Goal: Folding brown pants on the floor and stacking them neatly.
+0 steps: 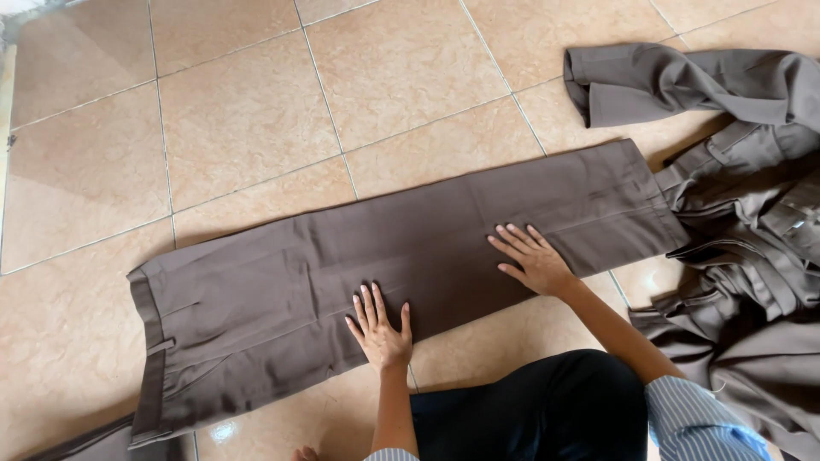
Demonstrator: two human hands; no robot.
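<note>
A pair of brown trousers (325,265) lies flat on the tiled floor, folded leg on leg, waistband at the left and hems at the right. My left hand (379,329) rests palm down on the near edge of the trousers, fingers spread. Farther right, my right hand (530,256) also lies flat on the cloth with fingers apart. Neither hand grips anything.
A heap of more brown garments (743,256) sits at the right, reaching from the far right corner to near my knee. My dark trouser leg (547,410) and striped sleeve (700,423) are at the bottom. Beige floor tiles (239,111) surround the cloth.
</note>
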